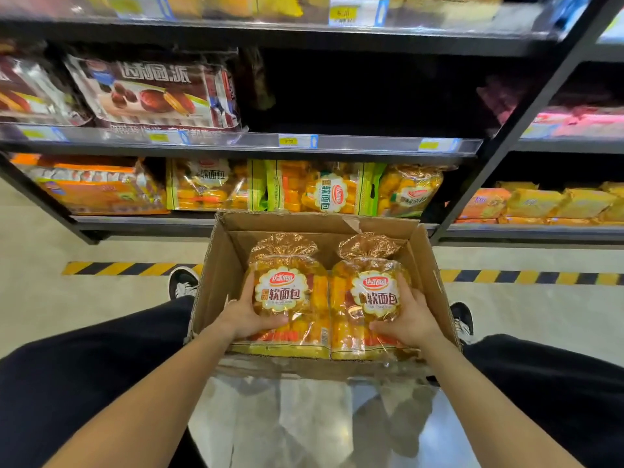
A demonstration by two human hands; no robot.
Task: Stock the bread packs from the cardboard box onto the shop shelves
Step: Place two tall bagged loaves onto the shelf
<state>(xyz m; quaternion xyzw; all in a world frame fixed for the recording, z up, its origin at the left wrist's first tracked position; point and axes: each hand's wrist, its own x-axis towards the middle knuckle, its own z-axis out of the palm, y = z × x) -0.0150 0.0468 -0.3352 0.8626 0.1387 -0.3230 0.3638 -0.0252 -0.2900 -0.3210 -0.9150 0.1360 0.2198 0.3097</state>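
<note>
So, status, big to small.

Shelves (pixel 371 145): three levels visible, from 9 to 3 o'clock across the top half. The middle level has brown cake packs (pixel 152 92) at 10 o'clock and a dark empty-looking bay from 12 to 1 o'clock, depth too dark to confirm. The bottom level (pixel 145 220) carries orange packs (pixel 101 194) at 9 o'clock and yellow bread already in place (pixel 332 192) around 12 o'clock, same label as what's in the box. Whether those came from this box, can't tell.

Cardboard box (pixel 216 265): open, flaps up, on the floor at centre, between the person's legs, just in front of the bottom level. A striped floor line (pixel 131 269) runs behind it.

Two bread packs lie flat and side by side in the box, touching: left pack (pixel 287 265) and right pack (pixel 369 261). Anything beneath them is hidden.

Left hand (pixel 244 315) grips the near left edge of the left pack, thumb on top. Right hand (pixel 410 319) grips the near right edge of the right pack, same way. Both closed on plastic; packs look not yet lifted clear.

Judgement: mid-task. Some matching stock is shelved, at least two packs remain, and both are about to come out. The bottom level looks nearly full at 12 o'clock, so the empty bay above is the likelier slot.
</note>
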